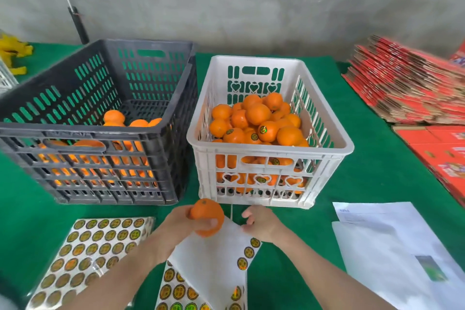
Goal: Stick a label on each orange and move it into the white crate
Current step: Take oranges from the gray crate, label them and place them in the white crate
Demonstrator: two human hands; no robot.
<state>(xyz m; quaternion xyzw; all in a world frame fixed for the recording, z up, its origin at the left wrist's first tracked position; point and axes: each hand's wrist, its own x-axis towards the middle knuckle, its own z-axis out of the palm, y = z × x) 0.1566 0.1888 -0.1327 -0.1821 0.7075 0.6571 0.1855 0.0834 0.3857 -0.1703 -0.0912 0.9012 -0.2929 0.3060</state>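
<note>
Nearest, a sheet of labels [201,272] is lying on the green bench [364,184], most of it already bare white backing with a few round labels left along its edges. A fuller sheet [93,251] is lying to its left, and white papers [392,254] are lying to its right.

Above the bare sheet, the left hand [176,226] is holding one orange [207,218] up in the air, fingers wrapping round it, just in front of the white crate [264,151]. The right hand [261,225] is hovering beside the orange at the sheet's upper edge with its fingers curling; I cannot tell whether they are pinching a label.

Behind the hands, the white crate is sitting heaped with oranges [256,118], several showing labels. The black crate [83,133] is standing just to its left, holding a lower layer of plain oranges [114,117]. Farther right, flattened red cartons [415,88] are lying stacked.
</note>
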